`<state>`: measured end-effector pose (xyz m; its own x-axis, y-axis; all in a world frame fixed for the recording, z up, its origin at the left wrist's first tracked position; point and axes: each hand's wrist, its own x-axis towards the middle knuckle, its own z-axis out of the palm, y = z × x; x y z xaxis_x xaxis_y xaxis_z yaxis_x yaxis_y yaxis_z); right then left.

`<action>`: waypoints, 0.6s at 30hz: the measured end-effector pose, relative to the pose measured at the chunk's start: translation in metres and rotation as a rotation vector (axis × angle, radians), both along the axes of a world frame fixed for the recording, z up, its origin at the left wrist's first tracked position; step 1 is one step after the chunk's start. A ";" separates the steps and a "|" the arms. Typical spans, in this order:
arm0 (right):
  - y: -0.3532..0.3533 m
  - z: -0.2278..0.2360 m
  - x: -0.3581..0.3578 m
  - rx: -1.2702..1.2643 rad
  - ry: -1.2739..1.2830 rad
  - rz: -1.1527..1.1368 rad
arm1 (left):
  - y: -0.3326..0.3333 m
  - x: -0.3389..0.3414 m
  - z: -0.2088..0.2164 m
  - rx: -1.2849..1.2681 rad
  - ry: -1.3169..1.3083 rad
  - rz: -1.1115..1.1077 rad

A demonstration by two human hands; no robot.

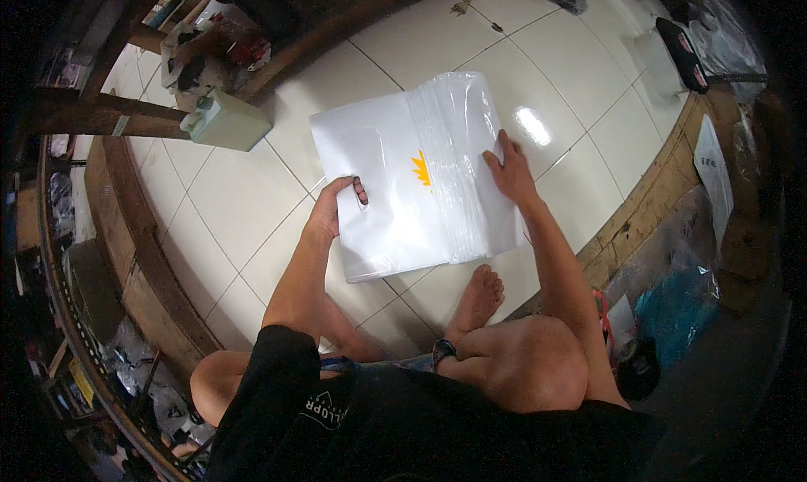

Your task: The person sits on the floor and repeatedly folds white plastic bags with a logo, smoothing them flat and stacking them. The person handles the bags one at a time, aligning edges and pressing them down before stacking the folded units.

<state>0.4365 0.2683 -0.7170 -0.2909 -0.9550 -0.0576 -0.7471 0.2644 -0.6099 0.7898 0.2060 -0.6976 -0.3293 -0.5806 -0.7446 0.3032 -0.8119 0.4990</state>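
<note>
A flat stack of white plastic bags [382, 230] with a yellow printed mark lies in front of me, just above the tiled floor or on it; I cannot tell which. Clear plastic film [454, 171] lies crumpled across its right half. At the stack's left edge my left hand [332, 206] is closed around it, with fingertips showing through the cut-out handle hole. My right hand [512, 173] rests on the right edge with thumb and fingers apart, lying against the film.
A pale jerrycan [227, 121] stands at the left beside a wooden beam [286, 53]. Wooden ledges [635, 205] border the floor on the right. Clear plastic packaging [672, 272] lies beyond them. My bare foot [479, 299] is close below the stack.
</note>
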 end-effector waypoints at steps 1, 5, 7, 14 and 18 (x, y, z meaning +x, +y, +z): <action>0.003 0.004 -0.003 0.152 -0.107 0.005 | 0.000 0.002 -0.003 0.014 0.004 -0.001; 0.002 0.012 -0.017 0.252 -0.450 0.018 | 0.003 0.004 -0.014 0.039 0.072 -0.009; 0.001 0.016 -0.018 0.328 -0.533 -0.120 | 0.002 0.002 -0.012 0.027 0.083 -0.037; -0.016 -0.018 -0.031 0.477 -0.706 -0.189 | 0.001 -0.013 -0.001 -0.015 0.062 -0.052; -0.015 0.004 -0.015 0.424 -0.826 -0.215 | 0.005 -0.019 -0.001 -0.144 -0.065 -0.111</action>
<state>0.4214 0.2537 -0.7127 -0.1706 -0.7378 -0.6531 -0.0328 0.6667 -0.7446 0.7711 0.2110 -0.6981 -0.3510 -0.6454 -0.6785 0.1795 -0.7575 0.6277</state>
